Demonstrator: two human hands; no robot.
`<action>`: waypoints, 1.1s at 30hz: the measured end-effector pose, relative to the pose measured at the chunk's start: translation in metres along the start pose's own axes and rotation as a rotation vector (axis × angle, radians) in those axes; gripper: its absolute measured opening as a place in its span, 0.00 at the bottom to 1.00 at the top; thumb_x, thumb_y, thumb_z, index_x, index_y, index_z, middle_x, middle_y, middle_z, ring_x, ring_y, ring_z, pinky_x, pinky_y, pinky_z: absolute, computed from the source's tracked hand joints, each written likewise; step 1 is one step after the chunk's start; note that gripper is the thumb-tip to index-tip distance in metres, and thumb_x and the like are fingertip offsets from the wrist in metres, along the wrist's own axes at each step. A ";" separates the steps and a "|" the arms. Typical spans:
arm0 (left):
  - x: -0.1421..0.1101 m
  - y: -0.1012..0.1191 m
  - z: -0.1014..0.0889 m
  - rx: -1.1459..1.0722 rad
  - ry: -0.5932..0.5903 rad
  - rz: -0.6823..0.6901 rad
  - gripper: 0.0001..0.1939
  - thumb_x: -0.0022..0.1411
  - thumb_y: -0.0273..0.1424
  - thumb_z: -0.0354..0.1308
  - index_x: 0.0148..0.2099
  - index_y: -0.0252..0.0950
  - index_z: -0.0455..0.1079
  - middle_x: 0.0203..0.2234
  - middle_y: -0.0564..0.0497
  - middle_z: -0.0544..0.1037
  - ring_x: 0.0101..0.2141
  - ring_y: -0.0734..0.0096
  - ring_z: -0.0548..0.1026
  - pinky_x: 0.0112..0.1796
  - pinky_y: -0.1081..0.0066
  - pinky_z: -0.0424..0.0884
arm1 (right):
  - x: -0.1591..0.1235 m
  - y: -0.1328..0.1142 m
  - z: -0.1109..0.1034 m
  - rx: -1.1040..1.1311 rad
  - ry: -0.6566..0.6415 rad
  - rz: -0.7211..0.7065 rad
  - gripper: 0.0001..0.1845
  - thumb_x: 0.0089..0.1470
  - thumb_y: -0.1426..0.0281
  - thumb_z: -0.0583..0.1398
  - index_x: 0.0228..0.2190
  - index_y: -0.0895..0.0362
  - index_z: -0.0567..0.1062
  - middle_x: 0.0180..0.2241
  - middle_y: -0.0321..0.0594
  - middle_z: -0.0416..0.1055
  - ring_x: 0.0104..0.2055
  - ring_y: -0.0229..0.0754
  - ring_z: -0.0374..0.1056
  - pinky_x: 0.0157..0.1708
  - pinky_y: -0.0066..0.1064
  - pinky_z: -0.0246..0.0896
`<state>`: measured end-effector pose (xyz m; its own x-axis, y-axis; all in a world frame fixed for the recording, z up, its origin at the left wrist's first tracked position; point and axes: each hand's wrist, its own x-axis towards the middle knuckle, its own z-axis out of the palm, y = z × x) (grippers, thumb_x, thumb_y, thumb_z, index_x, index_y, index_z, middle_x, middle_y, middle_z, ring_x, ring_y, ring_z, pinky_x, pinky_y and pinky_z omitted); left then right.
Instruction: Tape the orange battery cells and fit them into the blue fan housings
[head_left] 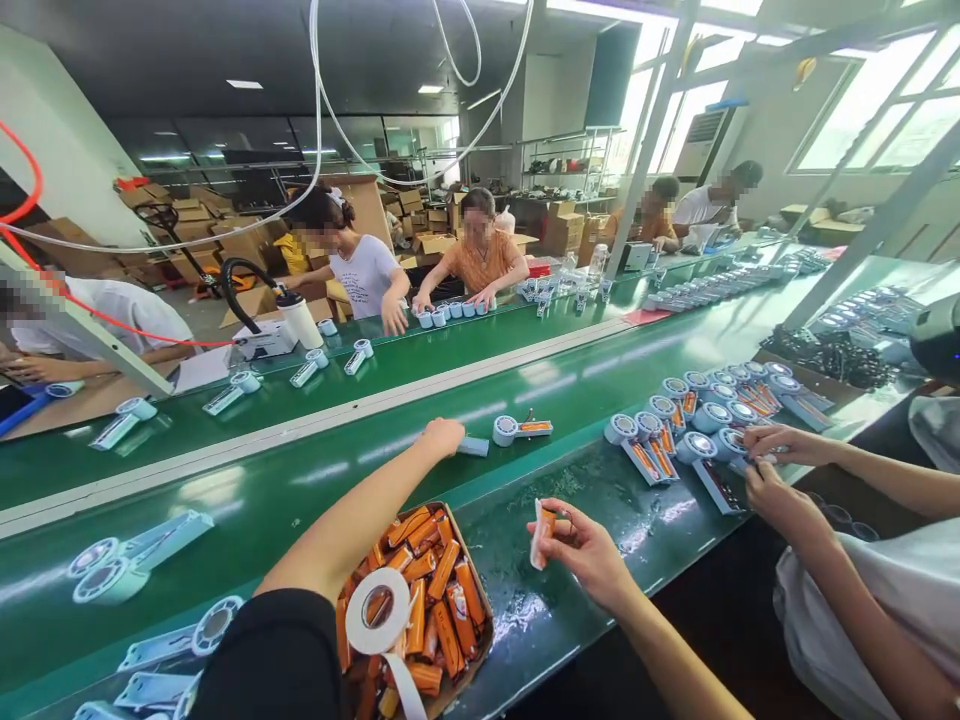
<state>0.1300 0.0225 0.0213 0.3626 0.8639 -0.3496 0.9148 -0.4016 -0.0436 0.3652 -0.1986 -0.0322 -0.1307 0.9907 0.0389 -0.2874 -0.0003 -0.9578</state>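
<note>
My left hand (444, 437) reaches over the green conveyor belt, its fingers curled on a light-blue handheld fan. Only the fan's handle end (474, 446) shows, to the right of the knuckles; my hand hides the remainder. Just beyond it lies another blue fan (505, 430) with an orange battery in its open handle. Between thumb and fingers, my right hand (592, 555) pinches an orange battery (548, 522) with white tape along one side, raised over the bench. Under my left forearm stands a box of orange batteries (442, 600), with a roll of white tape (377, 611) on top.
Several blue fans (664, 430) lie in rows at right, where a co-worker's hands (780, 465) handle one. More fans (112, 570) rest on the left of the belt (300, 500). Co-workers sit across the line. A metal post (652, 140) rises at back right; white cables (319, 120) hang overhead.
</note>
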 end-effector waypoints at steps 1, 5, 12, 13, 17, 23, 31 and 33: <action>-0.004 -0.006 0.003 0.001 -0.027 0.015 0.18 0.72 0.39 0.63 0.58 0.36 0.73 0.55 0.43 0.77 0.52 0.58 0.77 0.52 0.53 0.78 | 0.002 -0.002 -0.006 -0.038 -0.034 -0.015 0.28 0.48 0.55 0.76 0.47 0.53 0.80 0.25 0.34 0.81 0.28 0.45 0.79 0.56 0.54 0.72; -0.016 -0.025 0.008 -0.065 -0.094 0.089 0.13 0.71 0.38 0.64 0.52 0.36 0.76 0.53 0.45 0.79 0.53 0.59 0.78 0.55 0.53 0.76 | 0.041 -0.010 -0.009 -0.190 -0.080 -0.053 0.29 0.53 0.52 0.72 0.50 0.53 0.76 0.26 0.35 0.81 0.29 0.46 0.80 0.52 0.49 0.74; -0.011 -0.042 0.009 -0.222 -0.035 0.103 0.16 0.72 0.40 0.62 0.56 0.36 0.75 0.55 0.44 0.78 0.54 0.58 0.77 0.56 0.51 0.76 | 0.154 0.006 0.034 -0.729 -0.093 -0.176 0.17 0.61 0.59 0.62 0.49 0.52 0.74 0.33 0.38 0.84 0.36 0.46 0.80 0.43 0.39 0.74; -0.011 -0.042 0.010 -0.229 -0.016 0.092 0.17 0.73 0.40 0.61 0.57 0.36 0.74 0.55 0.44 0.77 0.53 0.58 0.77 0.55 0.51 0.76 | 0.163 0.009 0.038 -0.762 -0.101 -0.188 0.15 0.60 0.61 0.63 0.48 0.52 0.75 0.32 0.37 0.84 0.36 0.47 0.80 0.43 0.38 0.73; -0.008 -0.035 0.013 -0.236 0.042 0.068 0.18 0.72 0.40 0.62 0.58 0.36 0.73 0.55 0.44 0.77 0.52 0.59 0.77 0.52 0.53 0.78 | 0.182 0.014 0.041 -0.878 -0.102 -0.241 0.13 0.59 0.67 0.63 0.47 0.51 0.75 0.30 0.37 0.83 0.35 0.49 0.80 0.41 0.36 0.70; 0.010 -0.010 0.017 -0.216 0.076 0.066 0.17 0.73 0.40 0.61 0.58 0.37 0.73 0.55 0.43 0.76 0.51 0.60 0.77 0.52 0.54 0.78 | 0.188 0.010 0.026 -0.999 -0.112 -0.280 0.14 0.64 0.67 0.58 0.50 0.52 0.74 0.31 0.38 0.83 0.34 0.48 0.79 0.39 0.35 0.70; 0.024 -0.002 0.021 -0.204 0.073 0.048 0.18 0.73 0.40 0.61 0.59 0.37 0.72 0.56 0.43 0.76 0.51 0.59 0.77 0.52 0.54 0.78 | 0.182 0.020 0.024 -1.165 -0.140 -0.255 0.18 0.69 0.68 0.53 0.58 0.53 0.71 0.37 0.41 0.84 0.40 0.46 0.80 0.43 0.34 0.70; 0.024 -0.002 0.020 -0.200 0.076 0.049 0.18 0.73 0.40 0.61 0.59 0.37 0.72 0.56 0.43 0.76 0.51 0.59 0.77 0.52 0.54 0.78 | 0.183 0.018 0.025 -1.241 -0.150 -0.231 0.18 0.68 0.68 0.56 0.57 0.53 0.72 0.35 0.40 0.84 0.38 0.47 0.80 0.41 0.33 0.69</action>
<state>0.1336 0.0383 -0.0055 0.4132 0.8682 -0.2748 0.9100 -0.3820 0.1614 0.3123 -0.0208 -0.0356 -0.3258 0.9254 0.1934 0.7499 0.3775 -0.5433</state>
